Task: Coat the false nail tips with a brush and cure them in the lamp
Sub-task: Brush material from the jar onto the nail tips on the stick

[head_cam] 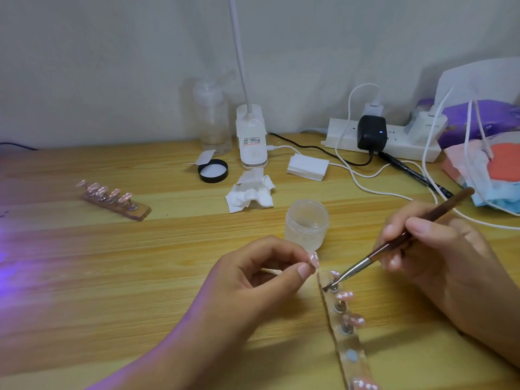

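Note:
My left hand [261, 277] pinches a pink false nail tip [313, 259] on a thin wooden stick between thumb and forefinger. My right hand [439, 257] grips a brown-handled brush [394, 246]; its bristles rest at the top peg of a clear acrylic holder strip [344, 330], which carries several pink tips. An open translucent jar [307, 223] stands just behind my left hand. A second, wooden holder [112, 199] with several pink tips lies at the left. Purple light spills over the table's left edge; the curing lamp itself is out of view.
A crumpled white wipe [250, 192], a black jar lid [213, 170], a clear bottle [213, 116], a white clip lamp base [251, 139] and a pad stack [308, 166] sit behind. A power strip [394, 142] with cables and face masks [489, 170] crowd the right.

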{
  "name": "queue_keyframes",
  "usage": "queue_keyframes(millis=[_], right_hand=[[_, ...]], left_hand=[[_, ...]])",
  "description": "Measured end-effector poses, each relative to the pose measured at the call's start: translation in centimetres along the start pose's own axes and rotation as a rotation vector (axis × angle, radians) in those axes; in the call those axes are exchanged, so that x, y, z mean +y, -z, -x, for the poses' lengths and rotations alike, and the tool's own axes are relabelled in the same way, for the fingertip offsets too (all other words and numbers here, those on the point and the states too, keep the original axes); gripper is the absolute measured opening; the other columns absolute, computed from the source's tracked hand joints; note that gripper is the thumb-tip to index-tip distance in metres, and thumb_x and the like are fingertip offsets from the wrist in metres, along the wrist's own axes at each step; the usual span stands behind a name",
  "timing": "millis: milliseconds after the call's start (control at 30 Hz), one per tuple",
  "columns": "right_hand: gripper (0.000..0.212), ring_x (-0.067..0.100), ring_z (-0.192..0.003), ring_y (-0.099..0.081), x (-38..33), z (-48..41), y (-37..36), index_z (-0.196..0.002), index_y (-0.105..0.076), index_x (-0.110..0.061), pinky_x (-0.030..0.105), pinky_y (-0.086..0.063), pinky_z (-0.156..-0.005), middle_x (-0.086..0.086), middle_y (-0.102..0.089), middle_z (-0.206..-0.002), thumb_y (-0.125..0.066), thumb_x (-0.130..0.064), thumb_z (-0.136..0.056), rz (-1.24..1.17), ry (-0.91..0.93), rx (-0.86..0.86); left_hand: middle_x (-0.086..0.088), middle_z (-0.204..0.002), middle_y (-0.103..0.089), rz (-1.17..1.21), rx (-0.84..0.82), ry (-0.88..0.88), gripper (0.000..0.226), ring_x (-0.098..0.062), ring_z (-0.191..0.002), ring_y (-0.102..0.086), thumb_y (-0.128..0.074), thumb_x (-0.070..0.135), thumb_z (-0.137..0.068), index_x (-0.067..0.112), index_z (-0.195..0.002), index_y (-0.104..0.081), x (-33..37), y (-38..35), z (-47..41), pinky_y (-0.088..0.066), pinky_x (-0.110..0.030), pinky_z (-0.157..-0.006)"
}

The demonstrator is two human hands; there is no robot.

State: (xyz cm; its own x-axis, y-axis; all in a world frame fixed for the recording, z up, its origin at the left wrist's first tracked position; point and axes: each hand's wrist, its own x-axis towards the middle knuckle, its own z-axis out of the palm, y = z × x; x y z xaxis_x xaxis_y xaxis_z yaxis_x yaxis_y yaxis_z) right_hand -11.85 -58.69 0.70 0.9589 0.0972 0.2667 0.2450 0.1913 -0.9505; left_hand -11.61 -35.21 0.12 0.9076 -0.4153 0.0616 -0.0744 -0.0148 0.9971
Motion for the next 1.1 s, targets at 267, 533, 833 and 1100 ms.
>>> queue_keyframes(millis=[267, 533, 833, 1100], right_hand=[[0.041, 0.012, -0.057, -0.058, 0.03, -0.31, 0.22, -0.070, -0.074, -0.018, 0.016, -0.050, -0.057, 0.002, -0.062, -0.066, -0.035, -0.010, -0.081, -0.107, -0.018, 0.042], [0.040, 0.011, -0.059, -0.061, 0.24, -0.34, 0.26, -0.072, -0.073, -0.019, 0.016, -0.051, -0.060, 0.003, -0.063, -0.065, -0.037, -0.009, -0.082, -0.047, -0.015, -0.004], [0.035, 0.012, -0.059, -0.061, 0.43, -0.48, 0.44, -0.070, -0.074, -0.019, 0.018, -0.052, -0.060, 0.001, -0.064, -0.066, -0.042, -0.011, -0.083, 0.008, -0.006, 0.130], [0.038, 0.012, -0.058, -0.061, 0.34, -0.24, 0.26, -0.071, -0.073, -0.018, 0.017, -0.051, -0.060, 0.003, -0.062, -0.064, -0.038, -0.008, -0.083, 0.001, 0.000, 0.012]], left_hand=[[-0.002, -0.084, -0.071, -0.011, -0.013, 0.016, 0.021, -0.013, -0.077, -0.059, -0.067, 0.044, -0.072, 0.028, -0.084, -0.075, 0.14, -0.07, 0.04, -0.045, -0.018, -0.070], [0.005, -0.074, -0.065, -0.008, -0.010, 0.026, 0.007, -0.005, -0.065, -0.052, -0.067, 0.025, -0.077, 0.027, -0.076, -0.074, 0.61, -0.32, 0.12, -0.039, -0.011, -0.058], [0.006, -0.083, -0.072, -0.019, -0.021, 0.012, 0.007, -0.007, -0.072, -0.057, -0.067, 0.024, -0.078, 0.025, -0.078, -0.075, 0.67, -0.31, 0.15, -0.042, -0.013, -0.063], [0.002, -0.084, -0.071, -0.042, -0.026, 0.006, 0.006, -0.009, -0.075, -0.061, -0.069, 0.031, -0.078, 0.027, -0.079, -0.073, 0.41, -0.17, 0.13, -0.045, -0.013, -0.067]])
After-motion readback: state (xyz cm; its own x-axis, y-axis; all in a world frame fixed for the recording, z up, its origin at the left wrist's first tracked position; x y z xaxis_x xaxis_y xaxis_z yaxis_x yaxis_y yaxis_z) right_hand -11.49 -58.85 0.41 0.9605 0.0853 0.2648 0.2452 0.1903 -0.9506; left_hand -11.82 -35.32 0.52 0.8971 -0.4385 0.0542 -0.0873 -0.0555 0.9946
